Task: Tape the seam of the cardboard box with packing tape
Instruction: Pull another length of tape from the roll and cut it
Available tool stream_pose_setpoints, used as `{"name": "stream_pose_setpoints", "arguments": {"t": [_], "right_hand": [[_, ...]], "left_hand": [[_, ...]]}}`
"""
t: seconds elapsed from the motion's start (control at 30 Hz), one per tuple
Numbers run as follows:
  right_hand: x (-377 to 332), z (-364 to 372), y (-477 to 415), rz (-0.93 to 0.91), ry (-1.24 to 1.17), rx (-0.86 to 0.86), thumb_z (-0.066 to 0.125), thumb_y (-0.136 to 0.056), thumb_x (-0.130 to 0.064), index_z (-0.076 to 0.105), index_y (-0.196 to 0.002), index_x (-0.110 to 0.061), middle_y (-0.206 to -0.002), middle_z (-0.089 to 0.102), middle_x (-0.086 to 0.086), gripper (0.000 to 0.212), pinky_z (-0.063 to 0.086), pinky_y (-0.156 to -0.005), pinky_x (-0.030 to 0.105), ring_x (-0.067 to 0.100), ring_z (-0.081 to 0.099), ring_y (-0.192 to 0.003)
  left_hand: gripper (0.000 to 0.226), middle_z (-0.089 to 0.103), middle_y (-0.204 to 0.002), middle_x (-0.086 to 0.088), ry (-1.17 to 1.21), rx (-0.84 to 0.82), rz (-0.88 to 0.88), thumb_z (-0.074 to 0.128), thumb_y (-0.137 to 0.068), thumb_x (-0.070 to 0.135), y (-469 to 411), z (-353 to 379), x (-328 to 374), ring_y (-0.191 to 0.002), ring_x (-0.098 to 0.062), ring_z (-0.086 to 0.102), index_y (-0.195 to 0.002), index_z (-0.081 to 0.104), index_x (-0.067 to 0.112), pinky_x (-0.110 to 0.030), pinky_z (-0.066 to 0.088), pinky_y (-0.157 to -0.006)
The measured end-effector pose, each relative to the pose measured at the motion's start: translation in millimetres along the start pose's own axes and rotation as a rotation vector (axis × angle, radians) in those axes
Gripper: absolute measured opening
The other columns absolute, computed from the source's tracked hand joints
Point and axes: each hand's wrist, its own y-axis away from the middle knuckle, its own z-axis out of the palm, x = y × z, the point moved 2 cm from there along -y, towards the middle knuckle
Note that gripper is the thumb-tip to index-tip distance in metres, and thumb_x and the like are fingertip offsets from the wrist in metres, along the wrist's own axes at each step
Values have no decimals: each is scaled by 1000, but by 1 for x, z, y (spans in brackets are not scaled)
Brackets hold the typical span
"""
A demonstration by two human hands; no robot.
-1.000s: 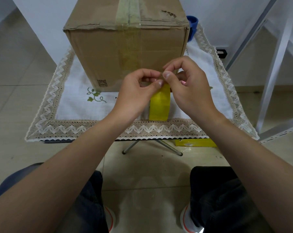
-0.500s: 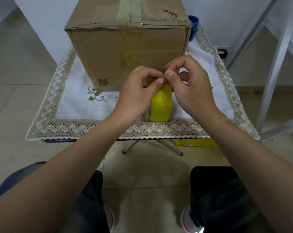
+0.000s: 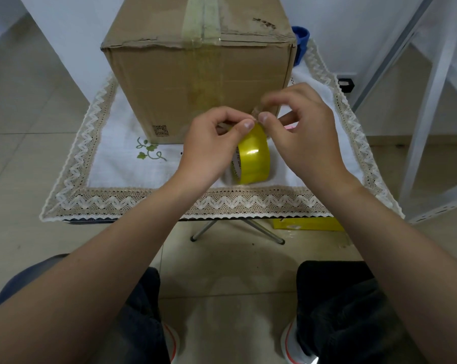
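Observation:
A brown cardboard box [image 3: 169, 82] stands on the white cloth, with a strip of clear tape [image 3: 202, 19] along its top seam and down the front face. In front of the box I hold a yellow roll of packing tape [image 3: 252, 160] upright above the cloth. My left hand [image 3: 211, 145] grips the roll from the left, thumb on its top. My right hand [image 3: 303, 135] pinches the loose tape end at the top of the roll and is blurred by motion.
A lace-edged white tablecloth [image 3: 112, 164] covers a small folding table. A blue object [image 3: 301, 40] peeks out behind the box's right side. A white metal frame [image 3: 427, 101] stands at the right. A yellow flat item [image 3: 308, 224] lies on the floor under the table edge.
The right hand's fingers have lifted up and to the right from the top of the roll. The roll has tilted a little, showing its side. The left hand keeps its grip.

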Motion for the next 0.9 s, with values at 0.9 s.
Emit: {"name": "stream_pose_setpoints", "arguments": {"t": [0.9], "right_hand": [[3, 6, 5, 221, -168, -54, 79, -89, -23, 70, -93, -24, -87, 75, -9, 10, 55, -70, 35, 8, 67, -71]], "left_hand": [[11, 80, -96, -6, 123, 17, -40, 81, -86, 10, 1, -7, 0, -99, -29, 74, -93, 79, 19, -40, 61, -93]]}}
